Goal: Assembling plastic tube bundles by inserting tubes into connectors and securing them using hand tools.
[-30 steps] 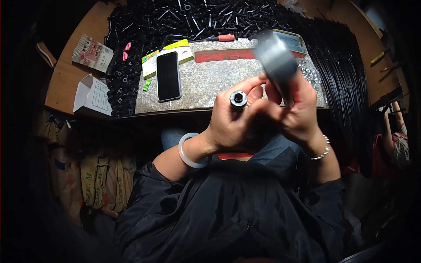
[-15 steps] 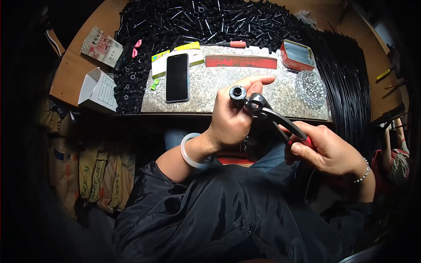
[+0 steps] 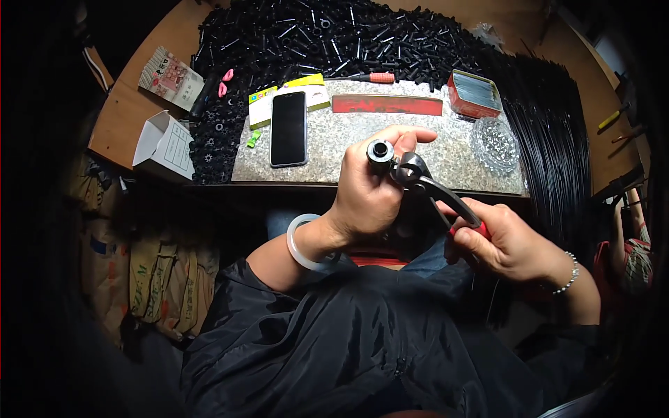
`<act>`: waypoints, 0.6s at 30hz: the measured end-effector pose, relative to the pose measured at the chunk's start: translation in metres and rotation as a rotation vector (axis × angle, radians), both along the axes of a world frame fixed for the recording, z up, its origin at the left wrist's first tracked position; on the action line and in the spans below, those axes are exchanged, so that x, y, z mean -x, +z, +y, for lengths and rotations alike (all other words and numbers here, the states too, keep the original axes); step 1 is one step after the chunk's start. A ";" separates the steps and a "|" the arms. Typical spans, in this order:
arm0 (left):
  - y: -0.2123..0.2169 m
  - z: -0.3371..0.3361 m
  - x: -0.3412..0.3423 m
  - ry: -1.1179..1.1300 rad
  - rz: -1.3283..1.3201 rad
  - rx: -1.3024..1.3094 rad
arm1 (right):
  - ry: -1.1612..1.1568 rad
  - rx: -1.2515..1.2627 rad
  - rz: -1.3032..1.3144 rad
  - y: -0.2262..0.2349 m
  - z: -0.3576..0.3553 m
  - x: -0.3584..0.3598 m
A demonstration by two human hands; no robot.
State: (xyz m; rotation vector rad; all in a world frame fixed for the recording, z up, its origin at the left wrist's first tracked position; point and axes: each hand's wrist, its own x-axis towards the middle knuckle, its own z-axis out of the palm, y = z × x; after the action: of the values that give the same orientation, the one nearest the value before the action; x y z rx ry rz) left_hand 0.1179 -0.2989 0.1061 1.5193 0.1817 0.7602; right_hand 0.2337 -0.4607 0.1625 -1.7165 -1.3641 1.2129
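Nearby, at 6 o'clock, a black garment (image 3: 313, 334) fills the view. L hand (image 3: 366, 191), just above centre: wrapped round a dark tube (image 3: 380, 152), index finger (image 3: 419, 135) stretched out, maybe to stay out of the way. Tube, approx. 1 o'clock, points its ringed open end up at the viewer, prob. so the rim can be seen. R hand (image 3: 512, 244), 3 o'clock: closed on the red grips of a pliers-like tool (image 3: 449, 195), prob. held well back for leverage. Tool's rounded head is right beside the tube; can't tell if they touch.

Beyond, on the worktop (image 3: 115, 125): phone (image 3: 288, 129) at 11 o'clock, face up; red strip (image 3: 387, 104) at 1; glass dish (image 3: 496, 166) and red tin (image 3: 474, 110) at 2, presumably for R-side reach. Long black rods (image 3: 557, 125), also 2 o'clock, lie lengthwise, prob. vs. tangling. Farthest, 12 o'clock: heap of black parts (image 3: 376, 42).
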 end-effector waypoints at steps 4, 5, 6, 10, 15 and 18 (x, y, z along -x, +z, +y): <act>-0.002 0.000 0.003 -0.015 -0.029 0.018 | 0.000 0.108 -0.087 0.009 0.000 0.000; 0.000 0.001 0.005 0.003 0.013 0.000 | -0.046 0.113 -0.123 0.016 0.001 0.002; 0.000 0.002 0.007 0.020 0.056 -0.019 | -0.047 0.140 -0.184 0.026 0.002 0.003; 0.001 0.005 -0.001 0.058 -0.011 -0.187 | -0.087 0.200 -0.335 0.050 0.006 0.006; 0.021 0.010 -0.004 0.068 0.008 -0.135 | -0.107 0.105 -0.255 0.027 0.006 -0.001; 0.029 0.024 0.004 -0.005 0.063 0.058 | -0.206 -0.107 -0.248 -0.038 -0.001 -0.025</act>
State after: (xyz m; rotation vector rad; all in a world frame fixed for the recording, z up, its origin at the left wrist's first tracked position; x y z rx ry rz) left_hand 0.1135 -0.2744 0.1349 1.4894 0.2452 0.6977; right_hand 0.2591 -0.4617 0.1248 -1.9245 -1.3266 0.8208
